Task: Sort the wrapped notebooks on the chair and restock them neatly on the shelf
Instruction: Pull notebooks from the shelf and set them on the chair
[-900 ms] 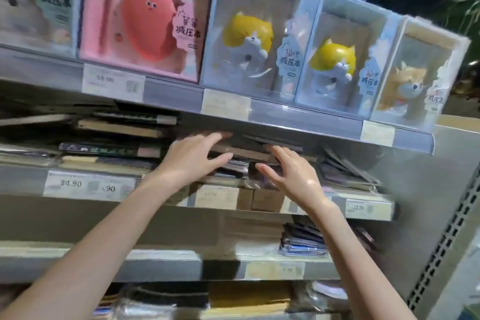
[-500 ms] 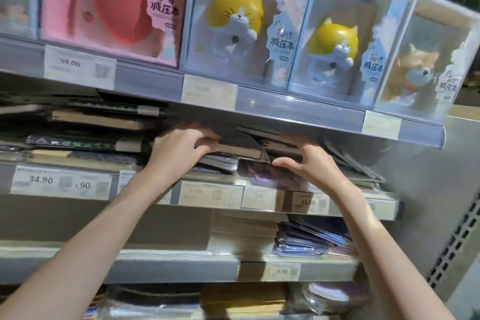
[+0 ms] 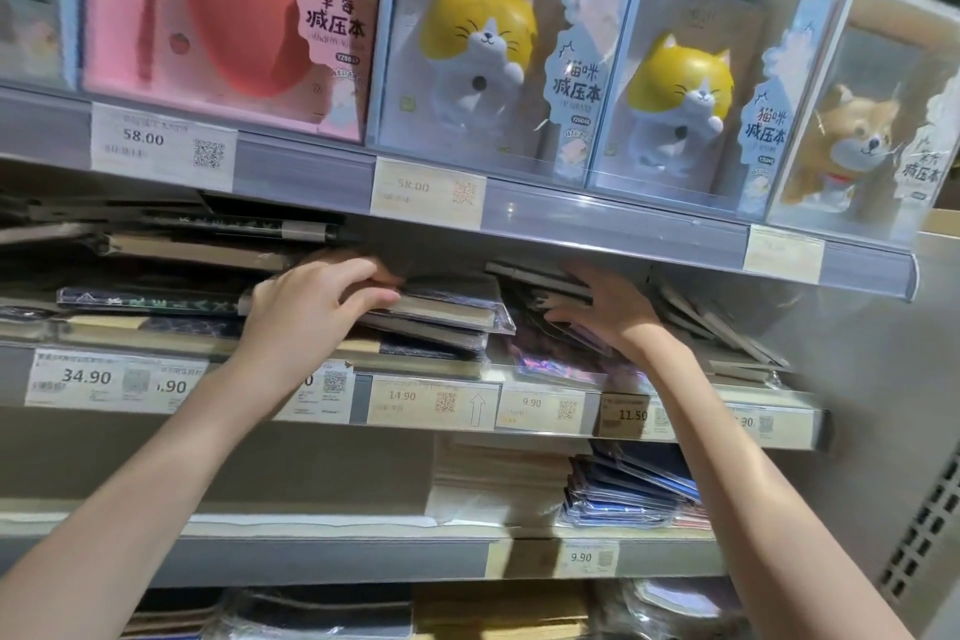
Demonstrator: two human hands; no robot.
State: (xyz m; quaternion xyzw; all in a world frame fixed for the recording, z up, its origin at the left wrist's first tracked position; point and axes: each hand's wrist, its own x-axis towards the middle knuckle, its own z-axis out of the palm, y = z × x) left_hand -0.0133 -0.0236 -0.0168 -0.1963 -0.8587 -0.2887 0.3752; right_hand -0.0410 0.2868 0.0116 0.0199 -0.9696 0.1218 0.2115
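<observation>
A stack of wrapped notebooks [image 3: 447, 317] lies flat in the middle of the second shelf [image 3: 426, 405], its plastic corners sticking out over the shelf lip. My left hand [image 3: 311, 307] rests on the stack's left end, fingers curled over its top edge. My right hand [image 3: 608, 312] is flat on the darker wrapped notebooks [image 3: 550, 359] just right of the stack, fingers spread and reaching under the shelf above. The chair is out of view.
Boxed squishy notebooks, a strawberry [image 3: 234, 16], two yellow cats [image 3: 478, 52] and a dog [image 3: 857, 135], stand on the upper shelf. More flat notebooks [image 3: 156, 301] fill the left of the second shelf; thin ones lean at the right [image 3: 727, 333]. A lower shelf holds wrapped stacks [image 3: 628, 494].
Both hands have pushed deeper into the second shelf onto the notebooks, the left curling over the stack. The view has moved closer and tilted slightly up.
</observation>
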